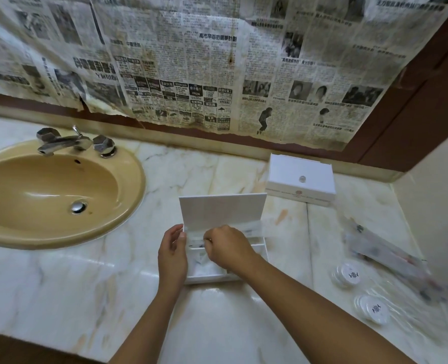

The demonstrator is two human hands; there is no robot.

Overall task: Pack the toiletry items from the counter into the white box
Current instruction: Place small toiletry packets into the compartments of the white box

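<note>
box (259, 249) open, mid-counter | right hand (228, 248) pinches clear packet (246, 228) over it | left hand (172, 256) steadies box side, fingers relaxed | left to pack, I judge: packets (383, 248), two round tubs (348, 274)

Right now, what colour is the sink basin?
Tan yellow-beige sink basin, seen in the head view.

White box (249, 275) sitting open mid-counter, lid (222, 210) standing upright at the back, dividers inside. Clear-wrapped packet (251, 228) lying across its top edge. Long clear-wrapped items (385, 249) piled off to the right, plus two round white packets (347, 273) (372, 310) nearer the front
</note>
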